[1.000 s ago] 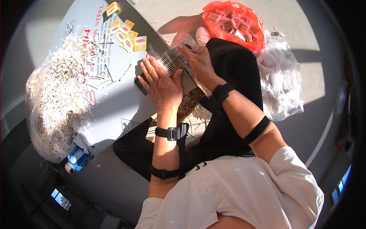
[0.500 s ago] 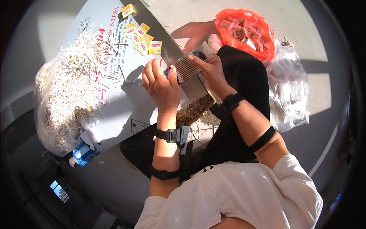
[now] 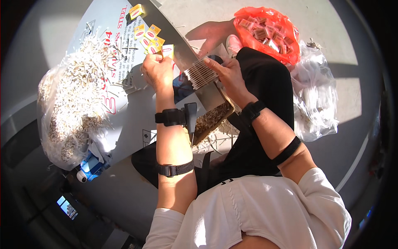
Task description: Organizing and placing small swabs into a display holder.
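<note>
My right hand (image 3: 230,78) grips a flat row of thin sticks with pale tips, which look like cotton swabs (image 3: 200,74); the thumb lies over one end. Clear plastic shows around their far end. To the left, my left hand (image 3: 158,74) has its fingertips closed on the lower edge of a small yellow and white card (image 3: 167,51) with a red oval. More yellow cards (image 3: 151,33) lie scattered just beyond that hand. A large heap of loose swabs (image 3: 76,95) spills from a clear bag on the left of the sheet-covered table.
The table (image 3: 128,133) carries a printed protective sheet. Under my hands is an open box of sticks (image 3: 213,118). A red bag of small packets (image 3: 269,35) stands at the far right, next to a clear bag of white contents (image 3: 313,95). A blue package (image 3: 90,165) sits at the table's near-left corner.
My left hand has left the row of swabs and moved left to the yellow cards, where it now pinches one. My right hand stays nearly in place, still holding the swabs.
</note>
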Available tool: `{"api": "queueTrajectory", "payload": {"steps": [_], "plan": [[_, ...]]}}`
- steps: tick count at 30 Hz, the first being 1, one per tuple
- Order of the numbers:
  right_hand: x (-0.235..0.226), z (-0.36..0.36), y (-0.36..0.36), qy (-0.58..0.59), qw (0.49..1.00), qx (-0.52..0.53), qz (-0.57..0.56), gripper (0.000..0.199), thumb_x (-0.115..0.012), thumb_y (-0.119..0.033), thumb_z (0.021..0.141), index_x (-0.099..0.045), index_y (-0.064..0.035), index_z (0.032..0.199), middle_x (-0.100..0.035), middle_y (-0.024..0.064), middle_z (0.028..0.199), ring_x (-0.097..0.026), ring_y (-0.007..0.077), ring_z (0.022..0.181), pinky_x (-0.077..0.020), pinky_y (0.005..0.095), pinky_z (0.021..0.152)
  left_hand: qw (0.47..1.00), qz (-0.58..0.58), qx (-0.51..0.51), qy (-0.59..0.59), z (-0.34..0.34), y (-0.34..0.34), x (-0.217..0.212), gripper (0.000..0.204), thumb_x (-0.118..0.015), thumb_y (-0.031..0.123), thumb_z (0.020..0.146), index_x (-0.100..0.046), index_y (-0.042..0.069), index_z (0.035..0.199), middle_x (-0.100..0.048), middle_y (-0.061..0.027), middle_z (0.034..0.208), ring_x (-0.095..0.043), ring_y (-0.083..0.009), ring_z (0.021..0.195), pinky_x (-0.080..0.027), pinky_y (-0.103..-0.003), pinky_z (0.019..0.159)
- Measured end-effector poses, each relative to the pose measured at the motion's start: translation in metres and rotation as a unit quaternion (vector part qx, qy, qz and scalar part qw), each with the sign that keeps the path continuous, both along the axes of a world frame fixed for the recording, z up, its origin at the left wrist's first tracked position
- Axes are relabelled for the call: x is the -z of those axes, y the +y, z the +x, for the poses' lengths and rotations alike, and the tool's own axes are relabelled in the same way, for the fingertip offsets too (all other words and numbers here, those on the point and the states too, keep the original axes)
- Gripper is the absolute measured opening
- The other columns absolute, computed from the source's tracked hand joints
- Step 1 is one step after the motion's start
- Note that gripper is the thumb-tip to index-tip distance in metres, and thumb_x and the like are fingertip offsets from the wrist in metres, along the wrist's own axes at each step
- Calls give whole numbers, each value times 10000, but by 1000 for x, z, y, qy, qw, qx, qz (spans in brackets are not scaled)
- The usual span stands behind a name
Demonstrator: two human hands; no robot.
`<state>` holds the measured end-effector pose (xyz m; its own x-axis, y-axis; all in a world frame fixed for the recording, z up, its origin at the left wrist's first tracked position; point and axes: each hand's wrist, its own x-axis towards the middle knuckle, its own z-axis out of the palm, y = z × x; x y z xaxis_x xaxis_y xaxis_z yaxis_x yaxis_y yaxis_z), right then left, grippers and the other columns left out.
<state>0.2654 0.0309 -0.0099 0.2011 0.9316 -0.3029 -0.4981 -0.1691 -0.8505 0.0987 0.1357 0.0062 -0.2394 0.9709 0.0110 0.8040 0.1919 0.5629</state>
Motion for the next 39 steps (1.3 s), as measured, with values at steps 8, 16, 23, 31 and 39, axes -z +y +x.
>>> {"api": "queueTrajectory", "payload": {"steps": [8,16,23,31,39], "plan": [[0,2,-1,20,1000,-5,-14,227,-739,-251,869,-714,-26,862,-600,-68,680,-429,9,563,-303,201,520,920,1,20,-390,-5,-36,-19,208,-661,-74,795,-606,-51,994,-632,-88,766,-542,-113,580,-454,-251,514],[-29,20,-1,-471,809,257,238,314,-813,-197,782,-614,4,918,-553,44,677,-511,106,586,-407,241,532,824,-17,-42,-564,16,-101,-57,191,-612,-32,884,-608,-47,1074,-640,-85,838,-583,-122,668,-518,-266,633],[-38,12,-21,-93,972,-116,181,179,-695,-127,888,-622,14,806,-577,37,653,-487,56,616,-421,254,556,814,-61,73,-572,30,-117,-60,153,-637,-4,889,-619,-26,1039,-687,-89,903,-649,-139,770,-531,-275,693],[-34,24,-19,-241,942,-156,176,191,-708,-147,893,-622,0,806,-563,-39,695,-487,58,650,-402,225,586,904,-161,135,-373,-6,-102,-66,94,-674,27,861,-640,-18,787,-630,-39,661,-582,-82,575,-463,-214,527],[3,17,0,-219,950,219,-37,310,-797,-275,820,-652,-2,848,-550,-49,691,-464,37,618,-387,199,551,919,-158,1,-362,1,-92,-50,196,-628,79,842,-585,-20,678,-602,-64,620,-547,-100,481,-411,-212,435]]}}
